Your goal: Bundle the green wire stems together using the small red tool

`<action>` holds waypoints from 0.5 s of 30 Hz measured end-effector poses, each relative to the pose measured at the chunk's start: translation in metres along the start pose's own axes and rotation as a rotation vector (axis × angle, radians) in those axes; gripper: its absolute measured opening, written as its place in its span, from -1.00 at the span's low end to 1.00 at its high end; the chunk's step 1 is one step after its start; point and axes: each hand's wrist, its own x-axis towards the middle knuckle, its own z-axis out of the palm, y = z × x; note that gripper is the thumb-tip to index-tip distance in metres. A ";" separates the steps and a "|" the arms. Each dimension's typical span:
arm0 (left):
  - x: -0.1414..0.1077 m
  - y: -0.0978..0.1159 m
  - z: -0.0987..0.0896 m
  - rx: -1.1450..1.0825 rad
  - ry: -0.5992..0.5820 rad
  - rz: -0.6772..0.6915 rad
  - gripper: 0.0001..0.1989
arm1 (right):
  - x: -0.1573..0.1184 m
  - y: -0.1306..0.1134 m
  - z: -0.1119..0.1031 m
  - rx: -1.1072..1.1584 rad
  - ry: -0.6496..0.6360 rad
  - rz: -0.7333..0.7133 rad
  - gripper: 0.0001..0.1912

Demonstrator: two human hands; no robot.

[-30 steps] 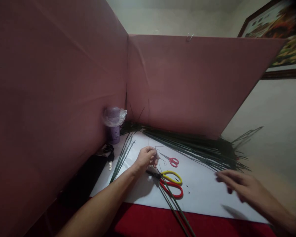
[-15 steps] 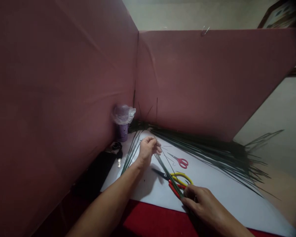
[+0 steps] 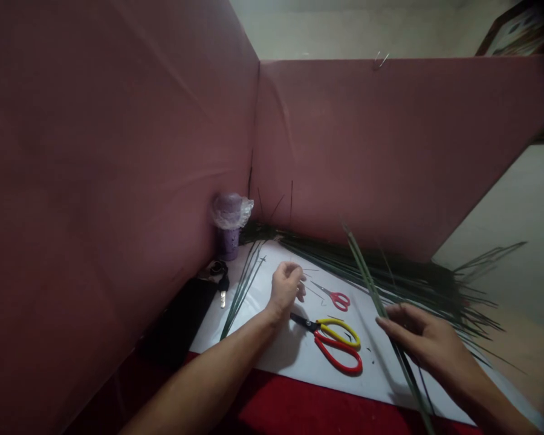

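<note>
At the lower right, the right hand [image 3: 430, 339] pinches long, thin green stalks [image 3: 369, 278] that could slip apart if its fingers loosen, while mid-frame the left hand [image 3: 286, 289] curls, pinching what I cannot tell.

Dim light — pink panels [image 3: 344, 145], pale wall [image 3: 508, 208], possibly a framed painting [image 3: 521, 35].
</note>
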 end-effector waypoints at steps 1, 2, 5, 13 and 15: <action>-0.003 -0.003 0.001 0.022 -0.077 -0.032 -0.81 | 0.009 -0.005 0.003 0.085 -0.006 0.030 -0.67; -0.006 -0.006 0.002 0.044 -0.180 -0.070 -0.78 | 0.017 -0.009 0.008 0.177 -0.010 0.058 -0.65; -0.015 -0.011 0.005 0.086 -0.523 -0.206 -0.67 | 0.041 -0.022 0.032 0.398 -0.018 0.013 -0.63; -0.027 -0.021 0.008 0.031 -0.734 -0.387 -0.70 | 0.077 -0.025 0.065 0.487 0.101 -0.127 -0.58; -0.026 -0.023 0.007 -0.014 -0.723 -0.412 -0.71 | 0.079 -0.021 0.065 0.488 0.107 -0.126 -0.55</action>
